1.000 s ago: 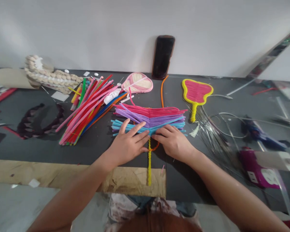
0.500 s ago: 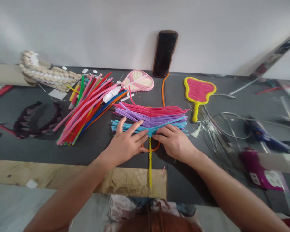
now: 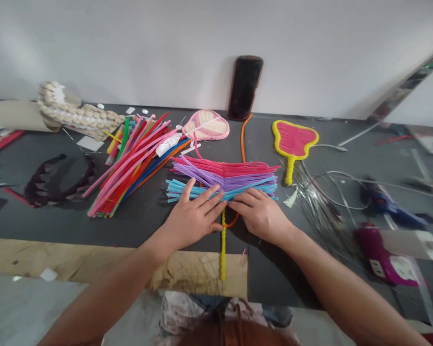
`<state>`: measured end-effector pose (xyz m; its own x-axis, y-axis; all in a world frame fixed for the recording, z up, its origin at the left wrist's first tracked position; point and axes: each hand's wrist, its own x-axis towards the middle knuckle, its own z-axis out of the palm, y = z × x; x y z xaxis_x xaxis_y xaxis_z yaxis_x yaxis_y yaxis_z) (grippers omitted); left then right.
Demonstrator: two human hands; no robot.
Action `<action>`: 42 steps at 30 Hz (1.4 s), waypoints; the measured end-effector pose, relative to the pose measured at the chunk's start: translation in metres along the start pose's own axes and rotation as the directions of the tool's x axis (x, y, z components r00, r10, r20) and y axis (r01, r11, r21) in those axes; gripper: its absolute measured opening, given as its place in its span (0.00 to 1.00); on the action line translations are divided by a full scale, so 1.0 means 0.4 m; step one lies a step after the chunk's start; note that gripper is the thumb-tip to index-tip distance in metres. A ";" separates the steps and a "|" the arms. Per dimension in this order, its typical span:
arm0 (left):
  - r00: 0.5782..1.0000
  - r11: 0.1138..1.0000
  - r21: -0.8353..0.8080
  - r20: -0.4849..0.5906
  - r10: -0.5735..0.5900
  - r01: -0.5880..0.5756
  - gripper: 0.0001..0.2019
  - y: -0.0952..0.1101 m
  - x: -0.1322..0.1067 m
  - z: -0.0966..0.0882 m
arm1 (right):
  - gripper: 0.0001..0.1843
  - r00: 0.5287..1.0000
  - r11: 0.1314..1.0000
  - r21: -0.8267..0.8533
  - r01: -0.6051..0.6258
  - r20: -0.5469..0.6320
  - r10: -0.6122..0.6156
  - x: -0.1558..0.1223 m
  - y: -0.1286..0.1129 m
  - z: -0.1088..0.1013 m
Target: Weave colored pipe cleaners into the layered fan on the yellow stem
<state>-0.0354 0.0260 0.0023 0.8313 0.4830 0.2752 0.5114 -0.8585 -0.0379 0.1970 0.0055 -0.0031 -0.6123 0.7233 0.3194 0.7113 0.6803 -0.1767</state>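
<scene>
**Left grip (image 3: pixel 191 221), right grip (image 3: pixel 260 214), open flat on the pink-purple-blue pipe-cleaner fan (image 3: pixel 223 179)!**
Just below, between both grips, a twisted yellow pipe-cleaner stem (image 3: pixel 222 250).

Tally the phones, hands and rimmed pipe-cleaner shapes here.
Phones: 1 (phone)
Hands: 2 (left hand, right hand)
Rimmed shapes: 2 (yellow-rimmed pink paddle, pink-rimmed pale leaf shape)
Total: 5
</scene>
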 end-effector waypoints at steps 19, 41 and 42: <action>0.989 0.996 -0.068 0.141 -0.051 0.061 0.34 0.006 -0.008 0.014 | 0.19 0.975 0.982 -0.063 -0.177 0.129 0.183 0.007 -0.012 0.016; 0.976 0.988 0.009 -0.156 -0.149 0.152 0.10 -0.014 0.025 0.019 | 0.09 0.983 0.982 -0.060 -0.178 -0.057 0.175 0.030 -0.020 0.020; 0.976 0.988 0.004 -0.153 -0.153 0.155 0.10 -0.015 0.024 0.020 | 0.08 0.982 0.982 -0.046 -0.186 -0.055 0.183 0.030 -0.019 0.020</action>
<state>-0.0287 0.0372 -0.0023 0.7002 0.5764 0.4213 0.6352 -0.7723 0.0010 0.1815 0.0098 -0.0054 -0.4517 0.8278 0.3326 0.8276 0.5280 -0.1902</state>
